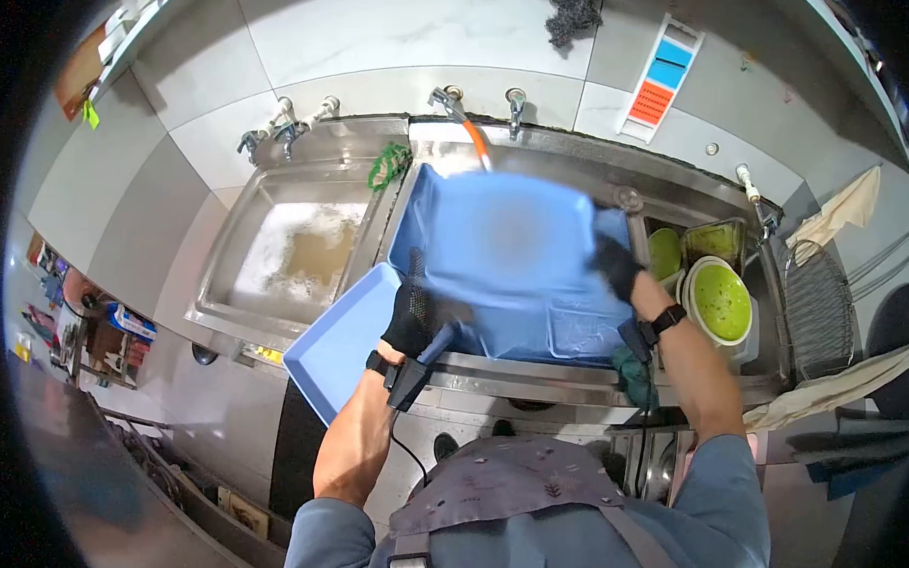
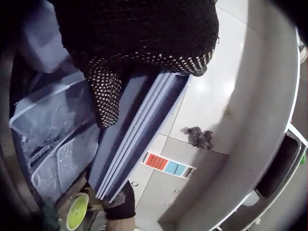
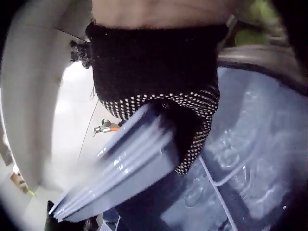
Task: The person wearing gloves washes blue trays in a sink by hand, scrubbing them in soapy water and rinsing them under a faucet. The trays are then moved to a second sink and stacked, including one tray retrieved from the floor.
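Observation:
A stack of blue trays (image 1: 511, 231), blurred in the head view, is held up over the sink basin. My gloved left hand (image 1: 410, 313) grips its left end; in the left wrist view the fingers of that hand (image 2: 144, 48) curl round the edges of several nested trays (image 2: 139, 130). At the other end my gloved right hand (image 1: 615, 267) pinches the stack, and the right wrist view shows the glove (image 3: 156, 72) closed over the tray rims (image 3: 130, 163). Below, more blue trays (image 1: 583, 334) lie in water.
A light blue tray (image 1: 338, 335) leans at the basin's left front edge. The left sink (image 1: 229, 276) holds foamy water. Green bowls (image 1: 721, 300) and a wire basket (image 1: 819, 312) stand at the right. Behind are a tap (image 1: 516, 111) and an orange hose (image 1: 474, 143).

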### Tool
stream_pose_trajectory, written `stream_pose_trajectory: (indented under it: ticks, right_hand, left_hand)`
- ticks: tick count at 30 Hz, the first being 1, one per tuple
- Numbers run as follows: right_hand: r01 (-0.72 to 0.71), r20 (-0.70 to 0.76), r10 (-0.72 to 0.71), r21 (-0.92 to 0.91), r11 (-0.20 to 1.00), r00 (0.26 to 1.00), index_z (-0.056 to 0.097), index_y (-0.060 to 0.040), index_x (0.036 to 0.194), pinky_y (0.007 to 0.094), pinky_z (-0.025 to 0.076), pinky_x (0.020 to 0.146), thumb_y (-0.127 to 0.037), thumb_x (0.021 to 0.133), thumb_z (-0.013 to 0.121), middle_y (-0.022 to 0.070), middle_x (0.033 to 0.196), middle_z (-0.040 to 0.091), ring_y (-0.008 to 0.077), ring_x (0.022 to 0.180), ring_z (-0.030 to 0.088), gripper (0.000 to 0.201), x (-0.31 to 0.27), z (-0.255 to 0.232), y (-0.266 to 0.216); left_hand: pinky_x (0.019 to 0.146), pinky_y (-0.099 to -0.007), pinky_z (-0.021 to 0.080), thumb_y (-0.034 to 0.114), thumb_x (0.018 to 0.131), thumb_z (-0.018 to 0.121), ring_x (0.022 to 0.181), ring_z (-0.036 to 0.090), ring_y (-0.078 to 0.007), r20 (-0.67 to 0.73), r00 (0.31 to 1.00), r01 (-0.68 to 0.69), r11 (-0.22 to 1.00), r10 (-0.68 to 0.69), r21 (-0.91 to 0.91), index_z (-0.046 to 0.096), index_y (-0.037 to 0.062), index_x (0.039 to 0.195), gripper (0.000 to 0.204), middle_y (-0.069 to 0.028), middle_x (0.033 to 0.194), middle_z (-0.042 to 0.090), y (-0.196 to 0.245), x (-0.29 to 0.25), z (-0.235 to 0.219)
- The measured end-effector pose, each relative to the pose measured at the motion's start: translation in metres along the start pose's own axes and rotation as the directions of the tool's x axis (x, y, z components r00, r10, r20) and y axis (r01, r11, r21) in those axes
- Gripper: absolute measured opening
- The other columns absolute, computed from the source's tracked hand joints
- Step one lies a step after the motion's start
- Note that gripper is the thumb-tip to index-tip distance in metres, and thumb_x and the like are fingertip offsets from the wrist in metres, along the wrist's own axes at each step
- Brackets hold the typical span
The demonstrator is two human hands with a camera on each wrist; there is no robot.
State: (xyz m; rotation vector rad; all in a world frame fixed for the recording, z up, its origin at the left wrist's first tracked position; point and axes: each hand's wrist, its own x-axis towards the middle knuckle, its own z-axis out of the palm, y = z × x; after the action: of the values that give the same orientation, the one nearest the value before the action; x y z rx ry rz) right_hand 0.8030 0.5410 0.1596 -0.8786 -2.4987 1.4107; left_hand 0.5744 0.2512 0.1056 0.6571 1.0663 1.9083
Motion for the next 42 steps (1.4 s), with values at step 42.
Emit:
stream_pose_trajectory:
  ticks: [42]
  right_hand:
    - [0.648, 0.146, -0.644, -0.354, 0.675, 0.751, 0.063, -0.001, 0.099, 0.0496, 0.05, 0.079, -0.029, 0.082, 0.065, 0.0236, 0.096, 0.062, 0.0405, 0.09, 0.061, 0.033, 0.065, 0.172, -0.077]
  left_hand:
    - [0.069, -0.0453, 0.051, 0.026, 0.091, 0.059, 0.083, 0.066, -0.0383, -0.66, 0.718, 0.637, 0.175, 0.221, 0.751, 0.061, -0.0001, 0.109, 0.031, -0.0229, 0.089, 0.067, 0.063, -0.239, -0.097]
